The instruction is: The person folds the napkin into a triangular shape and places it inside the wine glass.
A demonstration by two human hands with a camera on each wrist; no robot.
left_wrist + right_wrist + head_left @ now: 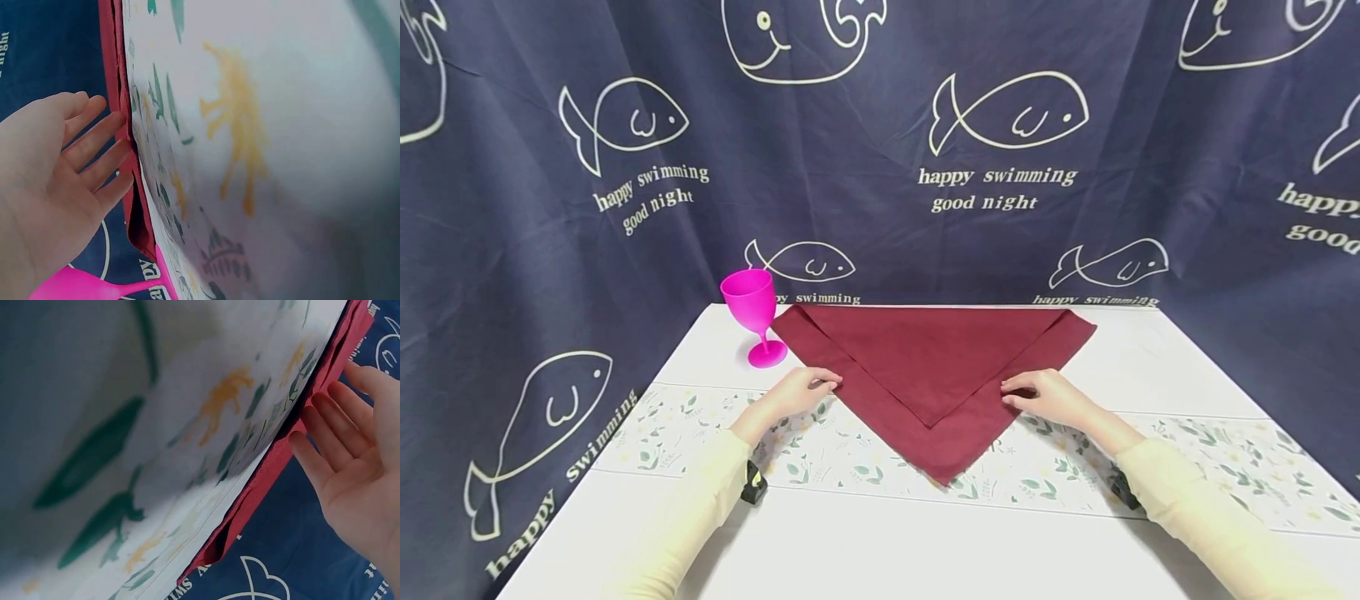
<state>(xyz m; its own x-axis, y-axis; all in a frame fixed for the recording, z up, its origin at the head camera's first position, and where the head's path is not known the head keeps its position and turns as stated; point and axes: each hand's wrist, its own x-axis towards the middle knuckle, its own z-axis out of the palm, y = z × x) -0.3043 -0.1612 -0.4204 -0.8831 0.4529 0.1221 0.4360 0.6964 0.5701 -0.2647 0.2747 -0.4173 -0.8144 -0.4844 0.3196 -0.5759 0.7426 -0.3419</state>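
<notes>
A person bends to tabletop work with a dark red cloth napkin [932, 358], which lies flat at the far middle of a white table [970, 554], its folded layers pointing toward the worker, the upper tip short of the lower one. The step in hand looks to be setting or evening the napkin's slanting sides; the next move seems to call for a light, matched hold on both edges, so that the layers do not slip apart. The left hand [797, 393] and the right hand [1047, 396] are well apart, one at each slanting side, forearms angling inward from the lower corners of the head view. In the wrist views, the fingers of both extend fairly straight, their tips at the cloth's edge, with no firm grip evident; whether the thumbs press the fabric is hard to tell. A magenta plastic goblet [754, 307] stands upright just beyond the left hand, near the napkin's far left corner. A floral strip [1210, 458] crosses the table beneath the near tip.
</notes>
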